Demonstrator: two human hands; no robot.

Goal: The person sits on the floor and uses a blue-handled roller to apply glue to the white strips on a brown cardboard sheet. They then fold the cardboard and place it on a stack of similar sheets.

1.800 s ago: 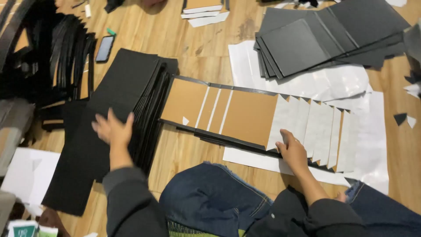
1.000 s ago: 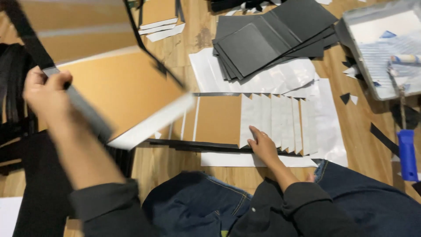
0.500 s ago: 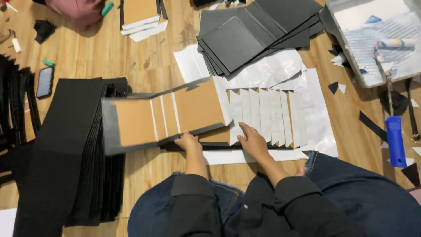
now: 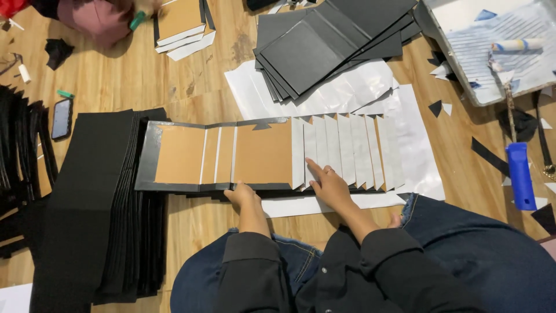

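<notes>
In the head view a brown cover board [image 4: 231, 155], made of 4 tan panels framed in black, is lying flat on the wooden floor [image 4: 139, 75], its left end overlapping a stack of black sheets [image 4: 92, 203] and its right edge sitting against a fanned row of white sheets [image 4: 347, 150]. The left hand [image 4: 243, 194] is pressing the board's near edge, fingers curled together; the right hand [image 4: 329, 184] is resting on the white sheets, fingers spread, index pointing. Bare floor is lying open behind the board. Half a second ago the board was tilted up; now it is lying flat.
</notes>
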